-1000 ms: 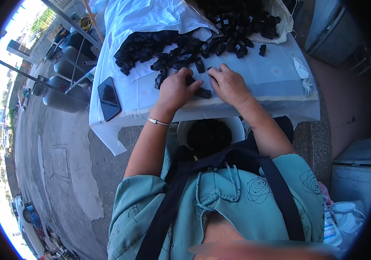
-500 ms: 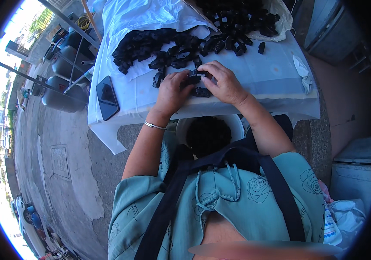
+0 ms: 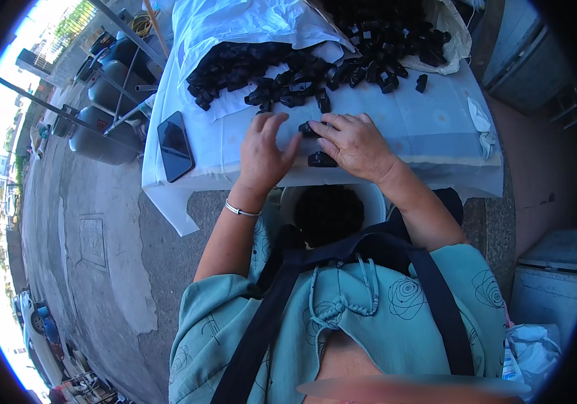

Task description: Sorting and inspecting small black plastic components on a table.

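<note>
My right hand (image 3: 357, 147) has its thumb and fingers closed on a small black plastic part (image 3: 307, 129) just above the white-covered table. To its left, my left hand (image 3: 261, 151) is open, thumb apart from the fingers, with nothing seen in it. A second black part (image 3: 321, 159) lies at the table's near edge, beneath my right hand. Beyond both hands spreads a heap of similar black parts (image 3: 295, 81), partly spilling out of a white plastic bag (image 3: 241, 23). What the parts are for does not show.
A white bucket (image 3: 377, 205) of dark pieces stands between my knees under the table edge. The phone (image 3: 176, 147) lies at the left of the tabletop. A fabric sack (image 3: 460, 50) with more parts sits at the far right; a crumpled white glove-like cloth (image 3: 482, 128) lies nearby.
My left hand has come away from the black part and opened. The part stays in my right hand. The view has shifted slightly.
</note>
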The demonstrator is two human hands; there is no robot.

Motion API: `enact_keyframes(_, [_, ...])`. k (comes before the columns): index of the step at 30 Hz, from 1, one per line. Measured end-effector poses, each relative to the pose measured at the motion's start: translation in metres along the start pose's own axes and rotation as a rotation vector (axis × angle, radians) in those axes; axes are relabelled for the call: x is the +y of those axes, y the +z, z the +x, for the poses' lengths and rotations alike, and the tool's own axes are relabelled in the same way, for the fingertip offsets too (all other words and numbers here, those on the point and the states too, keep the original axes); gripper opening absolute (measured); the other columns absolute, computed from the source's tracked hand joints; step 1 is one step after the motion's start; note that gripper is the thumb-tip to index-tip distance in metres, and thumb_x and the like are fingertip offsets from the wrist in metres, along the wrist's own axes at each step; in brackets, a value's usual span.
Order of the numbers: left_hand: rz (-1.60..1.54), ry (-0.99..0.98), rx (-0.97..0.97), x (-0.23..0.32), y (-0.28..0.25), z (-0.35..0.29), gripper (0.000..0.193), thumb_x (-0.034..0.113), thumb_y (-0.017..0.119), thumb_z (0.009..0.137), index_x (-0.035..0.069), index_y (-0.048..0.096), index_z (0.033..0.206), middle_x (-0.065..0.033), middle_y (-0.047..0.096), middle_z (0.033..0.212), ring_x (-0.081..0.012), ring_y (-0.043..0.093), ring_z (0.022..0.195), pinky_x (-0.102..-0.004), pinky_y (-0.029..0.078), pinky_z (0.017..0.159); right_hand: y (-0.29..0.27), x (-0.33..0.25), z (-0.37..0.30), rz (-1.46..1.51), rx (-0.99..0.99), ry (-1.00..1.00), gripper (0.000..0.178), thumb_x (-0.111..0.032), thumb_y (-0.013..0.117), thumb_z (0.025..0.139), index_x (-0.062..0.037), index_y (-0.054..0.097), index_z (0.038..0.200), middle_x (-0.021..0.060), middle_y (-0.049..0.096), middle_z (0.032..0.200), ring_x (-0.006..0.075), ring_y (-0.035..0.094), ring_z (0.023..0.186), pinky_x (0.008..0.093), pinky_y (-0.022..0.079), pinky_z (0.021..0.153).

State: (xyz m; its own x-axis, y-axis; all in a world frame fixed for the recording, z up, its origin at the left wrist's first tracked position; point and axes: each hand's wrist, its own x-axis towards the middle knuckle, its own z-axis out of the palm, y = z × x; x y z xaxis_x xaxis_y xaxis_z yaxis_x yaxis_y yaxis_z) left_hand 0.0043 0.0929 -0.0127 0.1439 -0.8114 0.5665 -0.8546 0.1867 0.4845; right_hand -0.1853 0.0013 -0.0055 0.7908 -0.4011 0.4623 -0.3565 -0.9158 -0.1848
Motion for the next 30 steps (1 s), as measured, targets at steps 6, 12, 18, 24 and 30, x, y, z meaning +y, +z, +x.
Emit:
enact_keyframes(6, [0.25,-0.197,0.069,-0.033,-0.01,-0.001,0.037,0.01,0.072,0.077,0.008,0.062,0.112,-0.0123,0.066,0.096,-0.0318,0.065,0.086,-0.0391,0.052,0.079,0.003,-0.011,0.004,-0.068,-0.011,-0.05,0.032,-0.026,0.058,0.092,-0.0087,0.064,0.118,0.0128,0.061,0.12,0.0277,0.055,0.114,0.0412,0.04,0.095])
enact_keyframes(12, [0.049,0.044,-0.017,-0.023,0.0,0.006,0.03,0.007,0.07,0.074,0.01,0.068,0.104,-0.0148,0.063,0.106,-0.0346,0.062,0.093,-0.0411,0.051,0.083,-0.004,0.021,0.022,0.242,0.097,0.153,0.03,-0.007,0.057,0.088,-0.0068,0.064,0.117,0.0125,0.057,0.121,0.0297,0.056,0.111,0.0377,0.047,0.091])
enact_keyframes(18, [-0.082,-0.007,-0.11,-0.012,0.006,0.014,0.03,0.01,0.073,0.073,0.009,0.069,0.102,-0.0194,0.057,0.116,-0.0367,0.059,0.1,-0.0424,0.05,0.086,0.017,0.041,0.043,-0.051,-0.065,0.192,0.036,0.001,0.06,0.083,-0.0122,0.065,0.116,0.0117,0.056,0.114,0.0288,0.058,0.107,0.038,0.049,0.09])
enact_keyframes(24, [0.105,0.023,0.043,-0.016,0.003,0.008,0.028,0.018,0.077,0.073,0.006,0.07,0.097,-0.0179,0.058,0.108,-0.0342,0.062,0.089,-0.0407,0.051,0.076,0.012,0.027,0.031,-0.019,0.002,0.04,0.031,-0.005,0.067,0.079,-0.005,0.062,0.11,0.0116,0.057,0.114,0.0284,0.058,0.105,0.0375,0.049,0.091])
enact_keyframes(30, [0.006,-0.1,-0.067,-0.012,0.007,0.006,0.023,0.017,0.077,0.073,0.007,0.07,0.093,-0.0147,0.06,0.104,-0.0321,0.063,0.081,-0.0388,0.052,0.072,-0.007,0.018,0.016,0.206,-0.194,0.005,0.03,-0.005,0.066,0.079,-0.0033,0.06,0.108,0.0126,0.06,0.106,0.0295,0.06,0.098,0.0384,0.05,0.086])
